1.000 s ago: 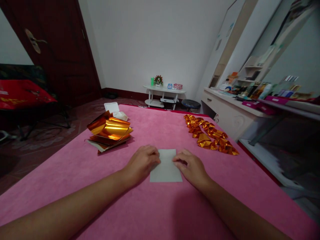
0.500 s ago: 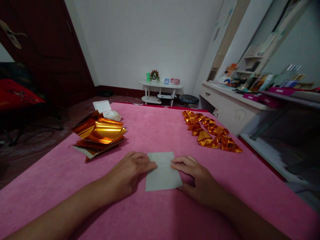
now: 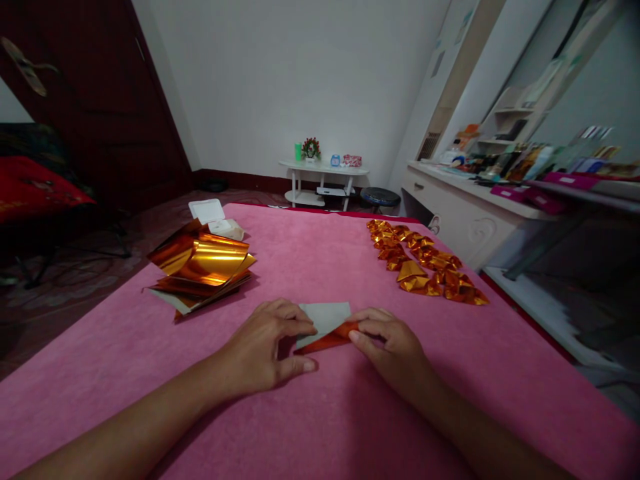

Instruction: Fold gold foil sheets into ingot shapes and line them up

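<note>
In front of me on the pink cloth (image 3: 310,267) lies a sheet of foil paper (image 3: 324,316), pale grey on its upper face. Its near edge is turned up and over, so that a strip of orange foil shows. My right hand (image 3: 393,340) pinches the right end of this folded part between thumb and fingers. On the other side, my left hand (image 3: 273,343) rests its fingertips on the sheet's left edge. The left thumb is stretched apart from the fingers, on the cloth just below the fold.
A loose stack of gold foil sheets (image 3: 210,263) lies at the left, with an open white container (image 3: 207,210) behind it. Rows of folded gold foil pieces (image 3: 420,257) lie at the right. Beyond stand a small white table (image 3: 323,167), a round stool (image 3: 380,197) and a cluttered dresser (image 3: 465,200).
The sheet lay flat with its grey side up; now its near edge is folded up, showing orange foil. The right hand has pinched that edge, and the left thumb has spread out.
</note>
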Motion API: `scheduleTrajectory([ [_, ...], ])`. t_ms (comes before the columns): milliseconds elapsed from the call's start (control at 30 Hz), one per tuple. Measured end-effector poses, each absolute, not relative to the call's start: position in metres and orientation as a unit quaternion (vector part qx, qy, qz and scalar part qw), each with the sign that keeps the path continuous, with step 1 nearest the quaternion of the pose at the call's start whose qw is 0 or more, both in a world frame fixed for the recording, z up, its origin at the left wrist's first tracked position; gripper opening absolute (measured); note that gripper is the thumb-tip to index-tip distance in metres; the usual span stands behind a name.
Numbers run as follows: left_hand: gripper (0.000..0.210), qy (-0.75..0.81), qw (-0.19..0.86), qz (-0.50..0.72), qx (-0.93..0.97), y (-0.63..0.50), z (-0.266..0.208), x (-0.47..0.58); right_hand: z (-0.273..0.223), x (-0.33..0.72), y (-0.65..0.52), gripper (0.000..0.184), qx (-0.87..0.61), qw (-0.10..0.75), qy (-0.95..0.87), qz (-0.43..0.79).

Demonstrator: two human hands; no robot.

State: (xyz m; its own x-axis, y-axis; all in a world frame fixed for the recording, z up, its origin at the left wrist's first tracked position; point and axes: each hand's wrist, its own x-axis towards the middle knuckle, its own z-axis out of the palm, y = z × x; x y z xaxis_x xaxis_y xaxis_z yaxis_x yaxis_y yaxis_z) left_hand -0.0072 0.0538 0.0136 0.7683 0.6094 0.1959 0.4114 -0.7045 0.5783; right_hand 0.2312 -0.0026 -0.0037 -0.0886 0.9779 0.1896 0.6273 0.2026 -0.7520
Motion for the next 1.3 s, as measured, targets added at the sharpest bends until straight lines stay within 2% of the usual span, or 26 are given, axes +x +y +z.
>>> scheduleTrajectory([
  [100, 0.024, 0.302, 0.303, 0.217, 0.878, 0.056, 0.007, -0.003, -0.004, 0.227, -0.002, 0.019, -0.596, 0.364, -0.666, 0.262],
  [267, 0.03, 0.356, 0.337, 0.245, 0.836, 0.056, 0.0, 0.002, -0.006, 0.225, -0.003, 0.027, -0.619, 0.362, -0.647, 0.259],
  [400, 0.037, 0.407, 0.354, 0.253, 0.803, 0.057, -0.003, 0.007, -0.006, 0.225, -0.001, 0.023, -0.646, 0.352, -0.63, 0.247],
  [600, 0.028, 0.478, 0.355, 0.25, 0.764, 0.059, -0.009, 0.011, -0.004, 0.227, 0.007, 0.018, -0.69, 0.294, -0.622, 0.224],
  [833, 0.015, 0.477, 0.359, 0.278, 0.753, 0.061, -0.019, 0.01, 0.001, 0.224, 0.008, 0.017, -0.711, 0.251, -0.622, 0.212],
  [933, 0.011, 0.475, 0.352, 0.262, 0.763, 0.062, -0.018, 0.01, 0.003, 0.222, 0.009, 0.01, -0.739, 0.223, -0.605, 0.196],
  [967, 0.01, 0.476, 0.337, 0.259, 0.77, 0.062, -0.017, 0.01, 0.004, 0.222, 0.009, 0.015, -0.749, 0.216, -0.599, 0.184],
  [1033, 0.017, 0.48, 0.295, 0.262, 0.784, 0.062, -0.013, 0.009, 0.005, 0.222, 0.011, 0.03, -0.759, 0.204, -0.596, 0.166],
  [1100, 0.035, 0.483, 0.259, 0.266, 0.793, 0.064, -0.01, 0.007, 0.006, 0.223, 0.014, 0.035, -0.754, 0.193, -0.605, 0.168],
  [1200, 0.055, 0.48, 0.248, 0.247, 0.804, 0.068, -0.007, 0.005, 0.008, 0.224, 0.018, 0.028, -0.749, 0.177, -0.609, 0.189],
  [1300, 0.064, 0.478, 0.255, 0.221, 0.811, 0.072, -0.007, 0.004, 0.009, 0.224, 0.021, 0.015, -0.742, 0.177, -0.613, 0.206],
])
